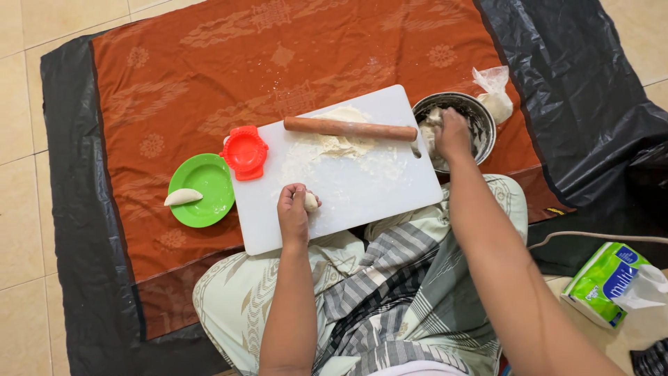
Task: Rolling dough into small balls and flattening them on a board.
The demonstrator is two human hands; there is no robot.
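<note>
My left hand (292,209) rests on the white cutting board (362,195), closed around a small ball of dough (311,201). My right hand (452,134) reaches into the metal bowl (480,111) at the board's right and grips the dough (429,136) inside it. A wooden rolling pin (350,128) lies across the top of the board over a patch of flour (341,143). At the board's left edge sits a red dumpling press (244,152).
A green plate (205,191) left of the board carries one folded dumpling (183,197). A plastic bag of flour (495,94) lies beyond the bowl. An orange cloth (209,69) over black plastic sheeting (584,83) covers the tiled floor. A green packet (605,278) lies at right.
</note>
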